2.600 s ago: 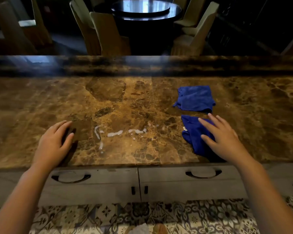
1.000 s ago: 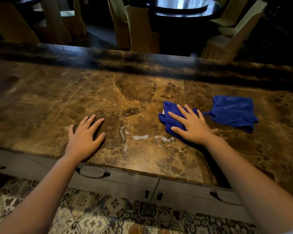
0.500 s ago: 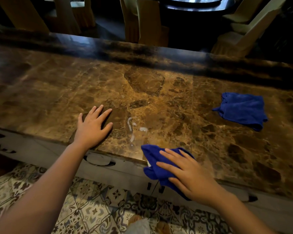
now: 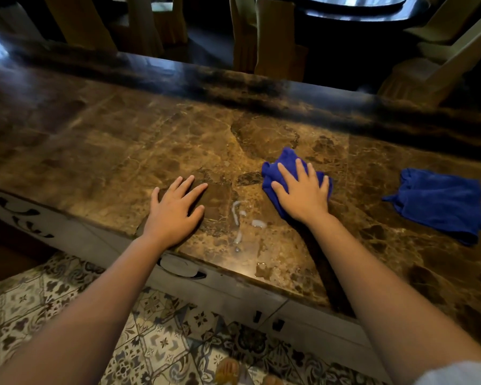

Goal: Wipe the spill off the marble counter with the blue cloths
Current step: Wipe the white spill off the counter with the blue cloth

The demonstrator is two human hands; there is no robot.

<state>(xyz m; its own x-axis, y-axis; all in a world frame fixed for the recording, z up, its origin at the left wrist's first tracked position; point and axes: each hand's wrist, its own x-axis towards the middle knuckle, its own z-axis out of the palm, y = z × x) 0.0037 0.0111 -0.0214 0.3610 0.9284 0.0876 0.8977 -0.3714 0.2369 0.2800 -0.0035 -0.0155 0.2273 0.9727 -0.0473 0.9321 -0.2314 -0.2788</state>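
Observation:
A whitish spill (image 4: 239,220) lies in short streaks on the brown marble counter (image 4: 109,151), close to its front edge. My right hand (image 4: 300,190) presses flat on a bunched blue cloth (image 4: 285,159) just behind and to the right of the spill. My left hand (image 4: 175,209) rests flat on the counter to the left of the spill, fingers spread, holding nothing. A second blue cloth (image 4: 439,204) lies crumpled at the right, untouched.
White drawers with dark handles (image 4: 182,269) run below the counter's front edge. Patterned floor tiles (image 4: 67,295) show beneath. Beyond the counter's dark far rim (image 4: 233,81) stand covered chairs (image 4: 275,37) and a round dark table (image 4: 353,6).
My right hand has swept the cloth from the counter's front edge back up to behind the spill. The right-hand part of the spill is gone. My left hand stayed put.

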